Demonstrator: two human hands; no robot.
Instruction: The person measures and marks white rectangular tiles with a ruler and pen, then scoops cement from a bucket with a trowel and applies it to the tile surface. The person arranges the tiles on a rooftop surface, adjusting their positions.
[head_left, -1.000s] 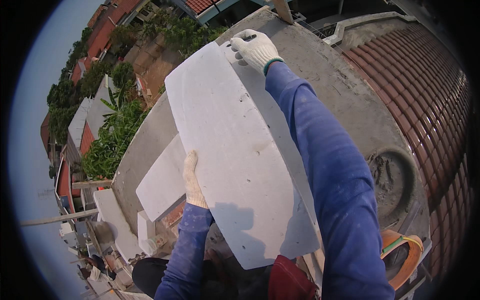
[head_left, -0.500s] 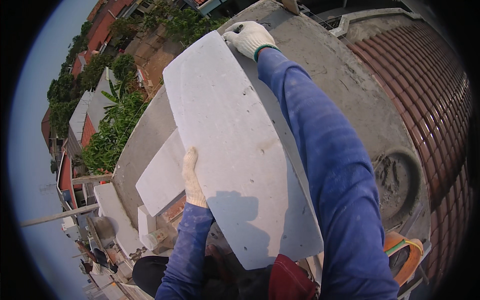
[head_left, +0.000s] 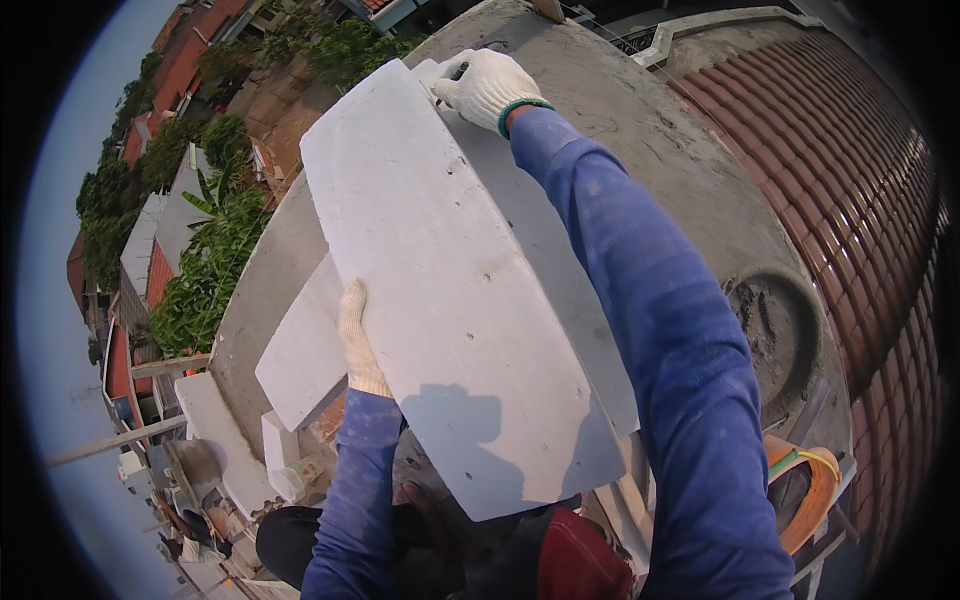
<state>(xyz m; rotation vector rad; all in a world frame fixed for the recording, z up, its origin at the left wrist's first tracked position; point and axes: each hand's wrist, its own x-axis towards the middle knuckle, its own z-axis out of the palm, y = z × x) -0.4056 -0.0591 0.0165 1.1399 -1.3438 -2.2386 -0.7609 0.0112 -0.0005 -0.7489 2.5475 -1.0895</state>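
A long white lightweight concrete block (head_left: 440, 260) slants across the middle, with small pits on its face and a dark shadow on its near end. My left hand (head_left: 362, 345), in a cream knit glove, is closed round its left edge; the thumb lies along the edge and the other fingers are hidden beneath. At the far end, my right hand (head_left: 488, 92), in a white glove with a green cuff, is curled at the block's right edge. Something small and dark shows between its fingers, too small to name. A second white slab (head_left: 560, 260) lies under the right side.
Another white block (head_left: 300, 350) juts out at left below the held one. A round tub of grey mortar (head_left: 770, 345) stands at right on the concrete surface (head_left: 640, 130). An orange curved band (head_left: 810, 500) is below it. Brown roof tiles (head_left: 800, 140) slope away right; houses and trees lie beyond.
The upper block has shifted left and slightly up in the picture, with my left hand on it. More of the slab beneath shows along its right side. My right hand stays near the far end.
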